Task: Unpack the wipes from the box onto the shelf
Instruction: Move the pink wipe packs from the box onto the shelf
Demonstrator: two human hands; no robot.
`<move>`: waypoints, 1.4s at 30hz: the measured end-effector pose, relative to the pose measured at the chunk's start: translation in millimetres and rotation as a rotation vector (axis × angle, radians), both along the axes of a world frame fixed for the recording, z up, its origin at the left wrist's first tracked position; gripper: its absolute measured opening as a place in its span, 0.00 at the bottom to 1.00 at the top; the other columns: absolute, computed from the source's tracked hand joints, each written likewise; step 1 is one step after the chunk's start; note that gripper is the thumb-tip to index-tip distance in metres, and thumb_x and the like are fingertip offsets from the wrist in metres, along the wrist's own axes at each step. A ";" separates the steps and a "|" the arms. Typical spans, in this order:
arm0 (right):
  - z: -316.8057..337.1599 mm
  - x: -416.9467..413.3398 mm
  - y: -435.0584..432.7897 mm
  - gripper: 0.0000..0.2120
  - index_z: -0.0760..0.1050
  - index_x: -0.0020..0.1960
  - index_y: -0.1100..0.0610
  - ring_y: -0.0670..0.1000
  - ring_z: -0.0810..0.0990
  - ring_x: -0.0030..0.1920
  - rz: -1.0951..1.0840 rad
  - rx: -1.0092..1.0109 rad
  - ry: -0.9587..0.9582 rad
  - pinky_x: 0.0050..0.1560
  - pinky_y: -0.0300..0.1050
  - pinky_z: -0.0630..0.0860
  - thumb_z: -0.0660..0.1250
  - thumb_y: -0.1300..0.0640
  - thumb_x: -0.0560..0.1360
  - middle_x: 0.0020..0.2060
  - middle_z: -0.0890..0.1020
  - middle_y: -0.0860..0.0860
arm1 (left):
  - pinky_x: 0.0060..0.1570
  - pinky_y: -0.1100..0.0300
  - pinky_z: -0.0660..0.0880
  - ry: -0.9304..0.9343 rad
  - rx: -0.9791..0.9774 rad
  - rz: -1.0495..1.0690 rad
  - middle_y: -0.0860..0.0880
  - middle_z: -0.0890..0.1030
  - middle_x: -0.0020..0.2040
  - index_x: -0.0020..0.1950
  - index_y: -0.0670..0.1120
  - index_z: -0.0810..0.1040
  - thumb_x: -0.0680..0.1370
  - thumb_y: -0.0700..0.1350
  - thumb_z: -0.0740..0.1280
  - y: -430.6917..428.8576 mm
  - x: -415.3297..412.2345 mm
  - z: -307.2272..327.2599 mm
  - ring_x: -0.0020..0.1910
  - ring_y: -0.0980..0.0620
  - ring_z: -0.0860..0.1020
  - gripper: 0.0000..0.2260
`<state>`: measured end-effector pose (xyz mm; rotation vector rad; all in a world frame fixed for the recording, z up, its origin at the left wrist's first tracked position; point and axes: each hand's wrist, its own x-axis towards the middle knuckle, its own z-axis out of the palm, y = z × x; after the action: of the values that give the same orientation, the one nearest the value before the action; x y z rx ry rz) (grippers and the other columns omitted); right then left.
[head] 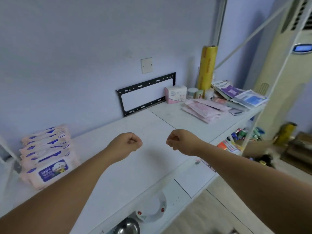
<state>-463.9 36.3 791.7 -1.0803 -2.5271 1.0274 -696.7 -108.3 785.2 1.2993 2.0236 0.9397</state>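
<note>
Pink packs of wipes lean in a stack at the left end of the white shelf, near the wall. Their long sides run along the shelf, and the front pack's blue label faces up. The left hand and right hand hang over the shelf's middle, away from the wipes. Each grip is curled into a fist, holding nothing.

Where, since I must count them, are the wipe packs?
In the head view, the wipe packs lie at the left end of the shelf, left of the left hand.
</note>
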 end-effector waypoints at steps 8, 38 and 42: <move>-24.6 136.8 46.5 0.05 0.81 0.48 0.53 0.45 0.84 0.38 -0.151 -0.075 0.020 0.40 0.45 0.79 0.67 0.54 0.78 0.40 0.86 0.48 | 0.48 0.53 0.78 -0.017 -0.039 -0.195 0.51 0.86 0.46 0.48 0.53 0.83 0.76 0.51 0.72 82.6 124.1 -19.1 0.47 0.52 0.84 0.04; -227.0 506.6 99.0 0.09 0.81 0.52 0.54 0.51 0.84 0.46 -0.437 -0.467 -0.318 0.52 0.50 0.81 0.70 0.48 0.77 0.44 0.85 0.50 | 0.38 0.61 0.72 -0.063 -0.546 -0.511 0.49 0.85 0.45 0.52 0.48 0.82 0.78 0.49 0.71 204.9 472.2 -221.8 0.43 0.53 0.82 0.06; -269.8 526.7 93.6 0.10 0.81 0.53 0.56 0.53 0.84 0.47 -0.472 -0.560 -0.356 0.52 0.50 0.80 0.71 0.51 0.77 0.42 0.84 0.48 | 0.45 0.51 0.79 -0.088 -0.611 -0.523 0.49 0.86 0.42 0.45 0.52 0.82 0.71 0.53 0.72 203.3 486.9 -269.5 0.44 0.49 0.84 0.07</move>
<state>62.8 129.9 521.9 -2.0489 -2.0622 1.5357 -209.8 94.9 515.7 1.2930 1.5874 0.1152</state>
